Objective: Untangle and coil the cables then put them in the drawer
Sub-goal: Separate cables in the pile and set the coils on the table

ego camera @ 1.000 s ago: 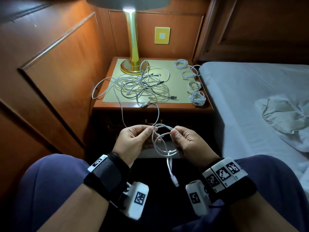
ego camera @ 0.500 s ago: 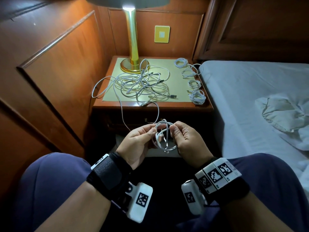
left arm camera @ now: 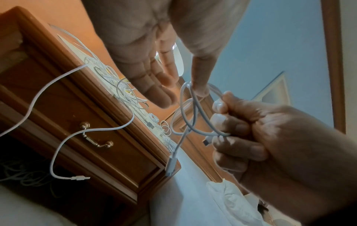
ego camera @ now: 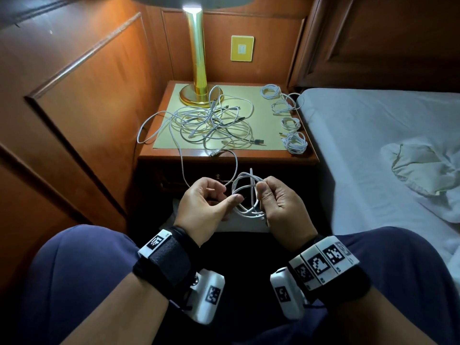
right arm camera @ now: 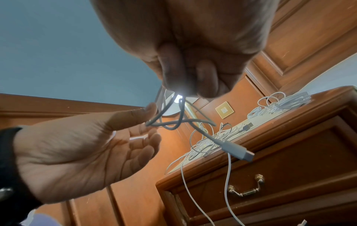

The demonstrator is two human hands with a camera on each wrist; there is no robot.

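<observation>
One light, limp white cable (ego camera: 245, 195) sits coiled in my right hand (ego camera: 278, 207), fingers pinching the springy loops where they cross, while my left hand (ego camera: 204, 210) hangs open, thumb touching a loop.

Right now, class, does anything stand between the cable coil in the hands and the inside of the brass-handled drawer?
Yes. The drawer is shut, so its own front blocks the coil held in the right hand. Two loose cables also hang across that front.
</observation>
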